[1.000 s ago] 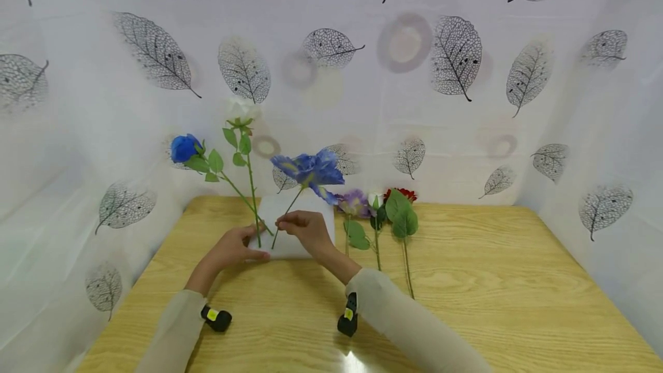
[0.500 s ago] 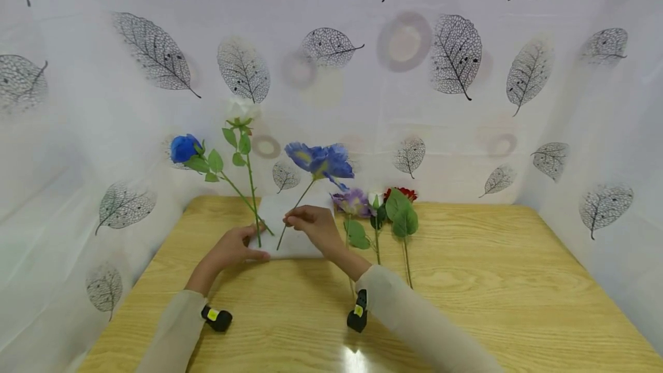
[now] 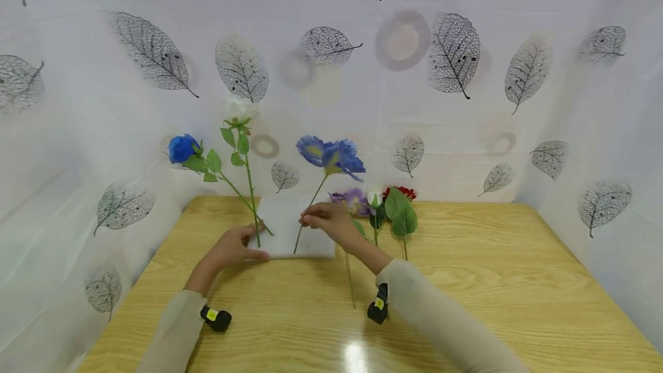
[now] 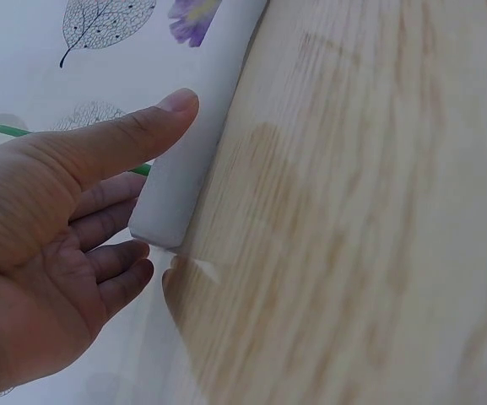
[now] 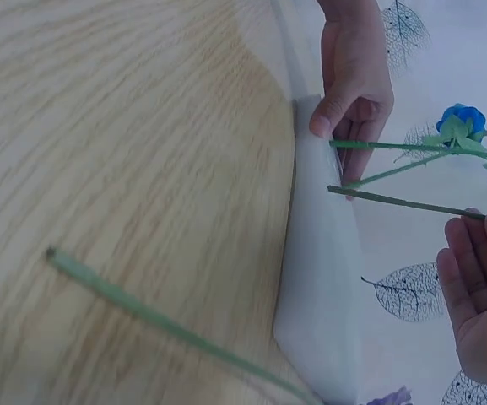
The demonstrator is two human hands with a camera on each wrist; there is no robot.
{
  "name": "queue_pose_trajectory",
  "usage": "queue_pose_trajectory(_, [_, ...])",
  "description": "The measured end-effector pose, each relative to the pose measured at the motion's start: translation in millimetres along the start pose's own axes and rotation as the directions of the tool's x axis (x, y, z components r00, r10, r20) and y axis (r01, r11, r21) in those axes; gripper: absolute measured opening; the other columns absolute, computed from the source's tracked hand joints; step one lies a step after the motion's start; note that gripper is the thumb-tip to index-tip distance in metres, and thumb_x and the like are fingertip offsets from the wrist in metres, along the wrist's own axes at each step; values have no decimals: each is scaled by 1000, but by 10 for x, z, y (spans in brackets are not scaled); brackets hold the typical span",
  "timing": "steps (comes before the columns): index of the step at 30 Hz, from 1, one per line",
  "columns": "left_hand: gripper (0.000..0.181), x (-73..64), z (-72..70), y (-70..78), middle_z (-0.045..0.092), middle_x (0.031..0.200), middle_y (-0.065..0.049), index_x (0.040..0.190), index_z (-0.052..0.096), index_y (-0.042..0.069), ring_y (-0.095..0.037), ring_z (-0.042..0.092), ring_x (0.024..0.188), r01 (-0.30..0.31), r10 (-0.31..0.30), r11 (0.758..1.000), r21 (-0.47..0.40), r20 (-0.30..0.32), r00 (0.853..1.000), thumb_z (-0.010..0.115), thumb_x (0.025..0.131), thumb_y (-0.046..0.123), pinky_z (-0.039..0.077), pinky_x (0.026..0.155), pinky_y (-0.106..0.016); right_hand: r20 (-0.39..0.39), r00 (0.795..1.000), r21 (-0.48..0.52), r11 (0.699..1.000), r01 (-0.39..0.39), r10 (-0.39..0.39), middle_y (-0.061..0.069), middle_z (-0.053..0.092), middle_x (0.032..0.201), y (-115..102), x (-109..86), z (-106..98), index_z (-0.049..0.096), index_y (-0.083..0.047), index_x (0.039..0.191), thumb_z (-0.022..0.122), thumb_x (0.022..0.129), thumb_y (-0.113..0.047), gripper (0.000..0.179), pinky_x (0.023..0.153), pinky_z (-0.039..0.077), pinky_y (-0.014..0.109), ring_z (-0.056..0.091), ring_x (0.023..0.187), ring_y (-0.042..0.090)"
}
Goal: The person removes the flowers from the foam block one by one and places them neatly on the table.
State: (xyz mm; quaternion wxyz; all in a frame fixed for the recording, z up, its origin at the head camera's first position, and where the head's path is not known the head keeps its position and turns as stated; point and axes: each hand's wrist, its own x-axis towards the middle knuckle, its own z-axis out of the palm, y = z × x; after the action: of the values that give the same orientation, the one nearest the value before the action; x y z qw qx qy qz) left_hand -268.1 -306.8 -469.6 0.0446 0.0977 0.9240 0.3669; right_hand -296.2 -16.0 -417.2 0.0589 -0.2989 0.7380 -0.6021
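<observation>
A white foam block (image 3: 317,244) lies at the back left of the table. My left hand (image 3: 233,248) holds its left end, thumb along the front side and fingers round the corner, as the left wrist view shows. With thumb and fingertips, my right hand (image 3: 334,224) pinches the thin stem of a blue-purple artificial flower (image 3: 334,157), bloom upward and leaning right. Its stem end (image 5: 336,190) is over the block; contact cannot be told. A white rose (image 3: 239,113) and a blue rose (image 3: 182,148) stand in the block's left part, the blue one tilted left.
Right of the block lie a purple flower (image 3: 353,201), a white rosebud (image 3: 375,203) and a red flower (image 3: 406,192) with green leaves, their stems toward the front. A leaf-printed sheet (image 3: 331,91) surrounds the wooden table (image 3: 492,281) at the back and sides.
My right hand has moved to the right, carrying the blue-purple flower, whose stem end shifted right across the block. The left hand and both standing roses have kept their places.
</observation>
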Motion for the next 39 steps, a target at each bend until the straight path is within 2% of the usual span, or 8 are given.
queue_pose_trajectory(4, [82,-11,-5,7,47,152,-27,144,57,2,-48,45,140,10,-9,1000,6,-3,1000,89,78,38,42,114,-58,-5,1000,-5,1000,-23,23,23,75,111,-21,-50,-120,71,7,115,66,100,-10,23,91,62,36,75,102,29])
queue_pose_trajectory(12, [82,-14,-24,35,45,154,-27,145,56,1,-49,41,142,-2,2,1000,11,1,1000,89,79,38,38,116,-60,-17,998,31,998,-62,63,22,76,108,-40,-190,-405,72,6,115,67,98,-9,23,95,57,57,75,94,16])
queue_pose_trajectory(20, [81,-3,-28,29,45,154,-26,144,56,1,-48,40,144,-2,1,1000,8,3,1000,88,79,37,37,117,-60,-7,991,70,989,-134,135,26,75,107,-90,-361,-713,66,15,119,66,98,-5,29,86,63,32,76,91,14])
queue_pose_trajectory(25, [80,-1,-28,24,45,154,-27,143,57,0,-48,40,144,-6,6,1000,6,5,1000,89,79,36,37,117,-60,3,987,17,987,-159,159,29,74,109,-119,-480,-902,66,15,120,67,98,-7,31,89,62,38,75,91,10])
queue_pose_trajectory(27, [81,0,-25,27,45,154,-26,143,56,0,-48,40,144,-6,6,1000,7,7,1000,89,79,36,37,117,-60,1,987,-3,987,-163,163,30,73,110,-111,-523,-981,66,15,120,67,98,-8,31,90,62,40,76,93,15])
queue_pose_trajectory(29, [81,1,-22,28,45,154,-26,143,56,0,-48,40,144,-8,8,1000,9,8,1000,88,79,36,37,117,-60,0,985,-15,985,-172,172,25,75,107,-95,-568,-1065,66,14,121,67,98,-8,32,89,63,38,76,96,21])
queue_pose_trajectory(33, [81,5,-15,23,45,154,-26,143,56,0,-48,39,145,-12,12,1000,8,10,1000,88,79,36,36,118,-60,-2,981,-72,979,-193,194,25,75,109,-50,-674,-1241,68,11,122,67,99,-11,31,85,63,33,76,98,25])
queue_pose_trajectory(39, [81,0,-17,10,46,154,-25,144,56,1,-47,39,145,-13,13,1000,12,11,1000,88,79,38,37,117,-59,-6,968,-128,960,-248,249,31,70,118,-36,-845,-1488,62,13,128,64,101,-15,39,94,59,51,74,95,12])
